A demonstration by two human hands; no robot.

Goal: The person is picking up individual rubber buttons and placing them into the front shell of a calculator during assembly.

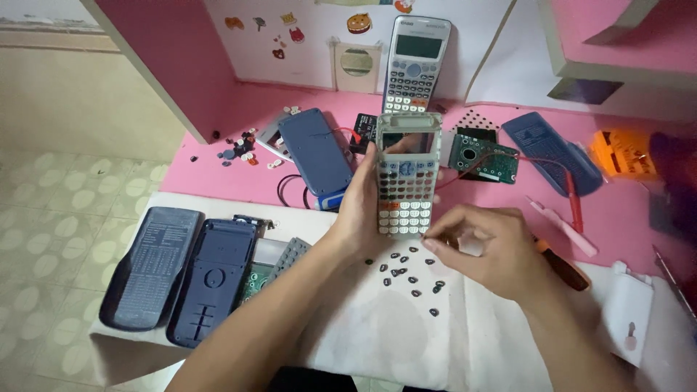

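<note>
A person's left hand (363,210) grips a calculator face (407,174) upright over a pink desk (624,218), fingers closed round its left edge, its key grid and window frame turned to the camera. The right hand (483,250) hovers just beside the face's lower corner, fingertips pinched together — whether they hold a key cannot be told. Below them small dark keys (410,276) lie scattered on a white cloth (377,327) spread over the desk's near edge.

On the cloth's left end rest two dark covers (181,272) side by side. Farther back on the pink surface lie a blue shell (316,152), a green circuit board (483,156) with a red wire, another blue cover (552,149) and a loose heap of tiny buttons (243,149). A whole calculator (415,65) leans against the white back wall — stickers dot the panel beside it. An orange-handled tool (563,265) lies by the right wrist. Pale patterned floor tiles (58,218) show at left.
</note>
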